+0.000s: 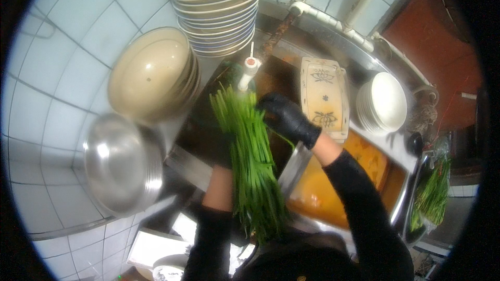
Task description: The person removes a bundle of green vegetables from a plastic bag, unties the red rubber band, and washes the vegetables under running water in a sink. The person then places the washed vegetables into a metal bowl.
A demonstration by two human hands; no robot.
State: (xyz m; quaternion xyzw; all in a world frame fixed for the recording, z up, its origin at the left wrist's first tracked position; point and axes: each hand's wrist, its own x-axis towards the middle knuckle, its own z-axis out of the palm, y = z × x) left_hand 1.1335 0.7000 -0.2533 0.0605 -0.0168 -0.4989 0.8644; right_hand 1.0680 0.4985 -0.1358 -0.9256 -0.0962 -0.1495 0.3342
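A thick bunch of long green leafy stalks, perhaps garlic chives (254, 160), lies over the dark sink basin (199, 125), its cut ends just below a white plastic tap (249, 72). My left hand (223, 150), in a black glove, is under the bunch's left side and bears it; its fingers are mostly hidden by the stalks. At the right of the cut ends is my right hand (283, 115), also black-gloved, with its fingers bent close to the stalks. A loose stalk hangs beneath it. Whether its fingertips pinch any stalk cannot be seen.
Stacked plates (216, 11), large beige bowls (150, 74) and metal bowls (117, 164) line the left and back. Rectangular patterned dishes (324, 93) and white bowls (386, 101) stand right, by a basin of orange liquid (318, 187). More greens (433, 199) lie far right.
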